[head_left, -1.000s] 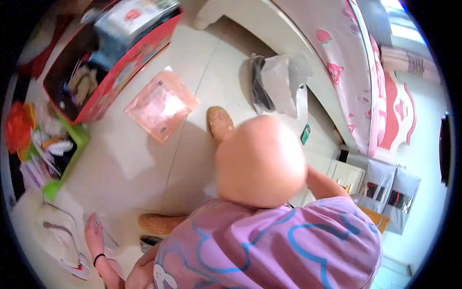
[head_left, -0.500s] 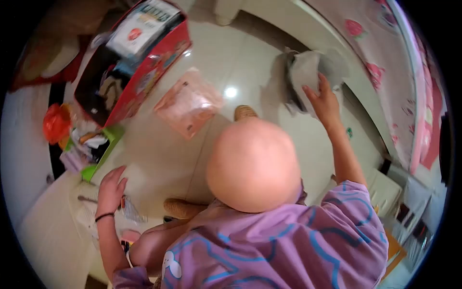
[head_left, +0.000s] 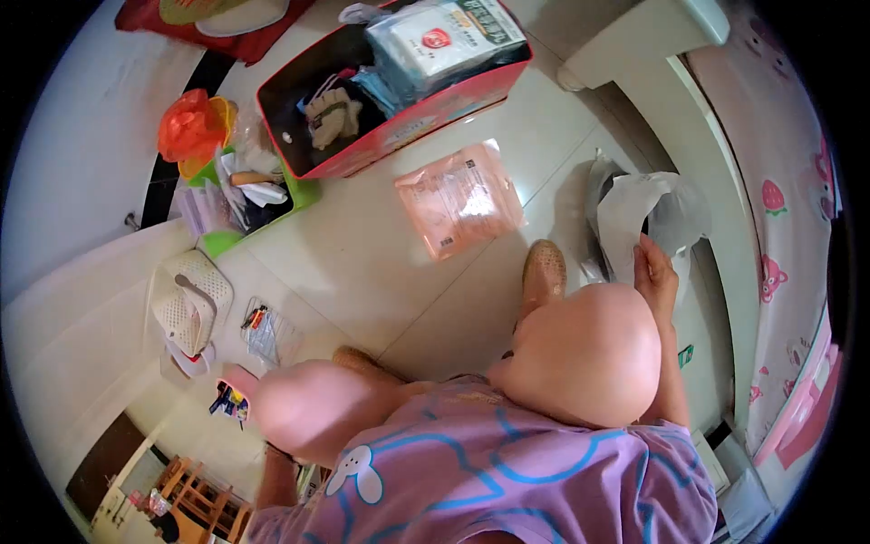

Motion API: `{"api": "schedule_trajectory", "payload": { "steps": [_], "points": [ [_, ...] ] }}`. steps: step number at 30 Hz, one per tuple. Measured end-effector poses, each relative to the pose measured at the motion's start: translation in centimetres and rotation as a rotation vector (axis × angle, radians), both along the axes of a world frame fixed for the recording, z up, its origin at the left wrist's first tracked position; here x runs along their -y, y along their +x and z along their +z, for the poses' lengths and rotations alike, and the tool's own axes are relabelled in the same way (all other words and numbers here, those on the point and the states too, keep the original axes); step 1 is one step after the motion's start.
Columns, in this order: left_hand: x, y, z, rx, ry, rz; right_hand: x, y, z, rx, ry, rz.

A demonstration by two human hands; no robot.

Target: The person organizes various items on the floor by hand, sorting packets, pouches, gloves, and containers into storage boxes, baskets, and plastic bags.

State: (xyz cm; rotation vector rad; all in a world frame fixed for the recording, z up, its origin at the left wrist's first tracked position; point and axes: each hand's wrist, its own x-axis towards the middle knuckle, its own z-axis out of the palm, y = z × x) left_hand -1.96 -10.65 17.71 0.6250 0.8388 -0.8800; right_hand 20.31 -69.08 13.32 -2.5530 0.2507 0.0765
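Indoor illumination moderate; source out of view. Glare whitens the orange packet [head_left: 460, 201]. A soft shadow lies beside the white bag [head_left: 623, 218] on the floor [head_left: 362, 263]. The red box [head_left: 426, 124] is dark inside. The knees [head_left: 589, 354] appear soft. Wide-angle distortion curves the periphery; corners are black.

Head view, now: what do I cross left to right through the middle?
White perforated basket → peach packet → tan shoe on the right foot → white plastic bag with the right hand on it → strawberry-print fabric.
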Motion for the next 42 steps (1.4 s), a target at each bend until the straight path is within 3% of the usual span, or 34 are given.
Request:
{"api": "schedule_trajectory", "payload": {
  "steps": [5,7,11,13,14,16,19,20,21,23,25,27,28,30,32,36,40,42],
  "points": [
    [3.7,-7.3,-2.8,-0.222,0.116,0.194,1.0,0.6,-2.8,-0.054,-0.109,0.139],
    [4.3,-7.9,-3.2,-0.225,0.199,0.24,1.3,-0.3,-2.6,0.331,-0.61,0.387],
    [2.7,-5.0,-1.6,0.068,0.373,0.372,2.6,-3.8,-2.2,0.261,-0.787,0.23],
    [0.7,-1.4,0.7,0.416,0.411,0.536,4.1,-5.1,-2.6,0.376,-0.535,0.067],
    [1.1,2.8,3.6,0.404,0.397,0.811,5.2,-5.8,-3.0,0.381,-0.529,0.078],
    [-0.8,7.9,6.3,0.743,0.243,0.657,9.5,-7.9,-5.4,0.126,-0.144,-0.269],
    [-2.0,14.6,7.1,0.916,0.313,0.471,13.0,-7.4,-8.4,-0.194,0.367,-0.662],
    [-0.6,17.1,7.0,0.9,0.442,0.227,12.9,-6.6,-8.6,-0.259,0.469,-0.736],
    [1.0,18.8,6.8,0.867,0.563,-0.021,11.4,-5.8,-7.4,-0.253,0.451,-0.525],
    [3.6,20.2,4.8,0.811,0.546,-0.302,8.7,-4.5,-5.3,-0.234,0.425,-0.318],
    [6.1,20.3,2.4,0.753,0.46,-0.638,6.5,-3.0,-3.7,-0.261,0.447,-0.323],
    [8.1,19.9,1.1,0.835,0.567,-1.118,4.8,-2.1,-2.4,-0.23,0.5,-0.306],
    [8.5,19.1,0.3,0.836,0.57,-1.111,3.8,-1.9,-1.5,-0.209,0.55,-0.304],
    [9.4,17.3,-2.2,0.965,0.713,-1.416,2.3,-0.8,0.7,-0.171,0.434,-0.251],
    [9.0,15.7,-4.3,1.007,0.675,-1.42,1.3,0.4,3.8,-0.147,0.28,-0.228],
    [7.1,14.1,-7.1,1.008,0.881,-1.698,0.8,2.6,7.1,-0.201,0.205,-0.142],
    [7.0,14.1,-7.5,1.093,1.039,-1.599,-0.2,3.9,8.7,-0.276,0.276,-0.11],
    [6.9,14.2,-7.2,1.051,1.043,-1.485,-0.5,4.3,7.8,-0.243,0.357,0.12]
  ]
}}
